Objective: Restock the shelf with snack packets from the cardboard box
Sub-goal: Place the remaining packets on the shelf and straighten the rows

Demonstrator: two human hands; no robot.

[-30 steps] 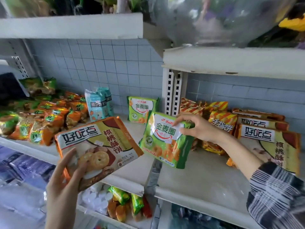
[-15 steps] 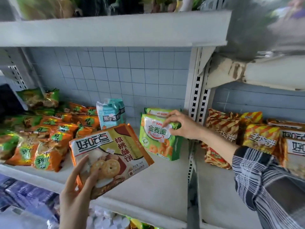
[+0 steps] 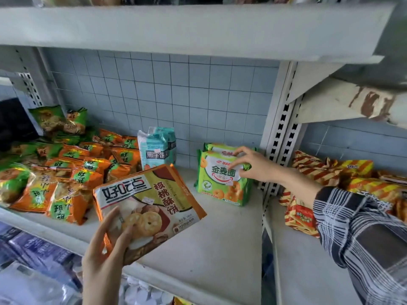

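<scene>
My left hand (image 3: 103, 256) grips the lower corner of a large orange walnut-biscuit packet (image 3: 152, 203), held tilted above the front of the white shelf (image 3: 211, 245). My right hand (image 3: 253, 165) pinches the top of a green ring-biscuit packet (image 3: 220, 183) that stands on the shelf by the tiled back wall, in front of a second green packet (image 3: 218, 147) of the same kind. The cardboard box is not in view.
Orange and green snack bags (image 3: 66, 172) crowd the shelf's left side, with teal packets (image 3: 158, 148) standing behind. A perforated upright post (image 3: 279, 133) divides the shelf from the right bay, which holds striped red-yellow packets (image 3: 330, 172). Another shelf (image 3: 176, 29) hangs overhead.
My right hand carried the green packet leftward past the post and stood it in front of the other green packet. The left hand kept the orange packet. My view swung left.
</scene>
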